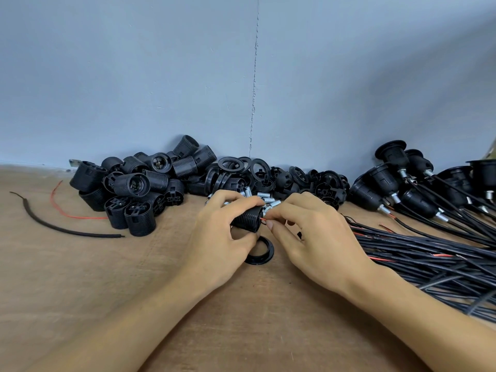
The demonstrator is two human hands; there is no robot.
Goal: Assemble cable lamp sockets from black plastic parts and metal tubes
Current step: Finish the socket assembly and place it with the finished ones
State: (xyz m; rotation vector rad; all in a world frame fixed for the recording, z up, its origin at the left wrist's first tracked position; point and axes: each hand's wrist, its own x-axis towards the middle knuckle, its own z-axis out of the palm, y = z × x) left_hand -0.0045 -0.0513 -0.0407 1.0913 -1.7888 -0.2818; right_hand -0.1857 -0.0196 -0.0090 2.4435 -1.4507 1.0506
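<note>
Threaded socket body (245, 220) sits in left hand (220, 237), fingers curled round it. Right hand (311, 237) pinches red wire tips (262, 219) at its end, prob. feeding them in; view's poor there. Risk: strands splay or miss the hole if body rolls. Loose ring (261, 252) just under the grip and metal tubes (264, 196) just behind are easy to knock.

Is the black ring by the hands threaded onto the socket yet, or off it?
Off. The ring lies flat on the table, apart from the threaded socket body that the left hand grips.
</note>
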